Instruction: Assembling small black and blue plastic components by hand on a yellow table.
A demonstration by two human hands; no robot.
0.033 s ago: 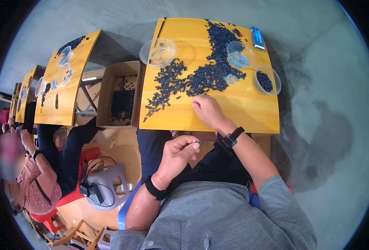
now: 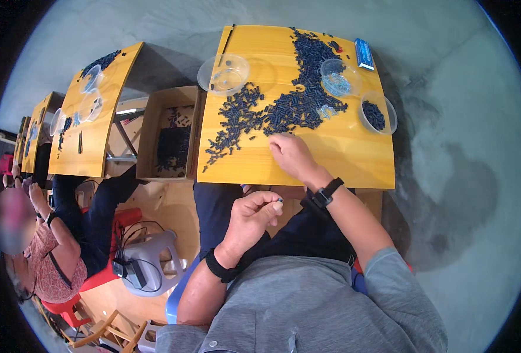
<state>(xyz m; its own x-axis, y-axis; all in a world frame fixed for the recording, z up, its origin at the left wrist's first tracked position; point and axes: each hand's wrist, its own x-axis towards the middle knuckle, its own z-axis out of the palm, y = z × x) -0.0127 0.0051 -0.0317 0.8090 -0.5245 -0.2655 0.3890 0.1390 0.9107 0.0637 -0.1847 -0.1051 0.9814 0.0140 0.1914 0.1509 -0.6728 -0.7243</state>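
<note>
My left hand (image 2: 251, 220) is over my lap, just off the table's near edge, thumb and forefinger pinched on a small dark piece (image 2: 280, 200) of which only a tip shows. My right hand (image 2: 294, 156) rests over the yellow table (image 2: 348, 156), its fingers curled and pressed together; whatever they hold is hidden. Just beyond its fingertips lies a spread pile of short dark cylindrical pieces (image 2: 293, 112). In the pile stands a clear round tub (image 2: 338, 82) with small light-blue bits, and a few similar bits (image 2: 326, 112) lie loose nearby.
A clear tub of dark pieces (image 2: 374, 115) stands at the table's right edge, a nearly bare clear tub (image 2: 228, 76) at the left. Behind is a blue box (image 2: 363, 54). A cardboard carton (image 2: 145, 132) adjoins the table's left side. Another person (image 2: 57, 259) sits far left.
My right hand has shifted very slightly to the left. My left hand keeps its pinch in the same place.
</note>
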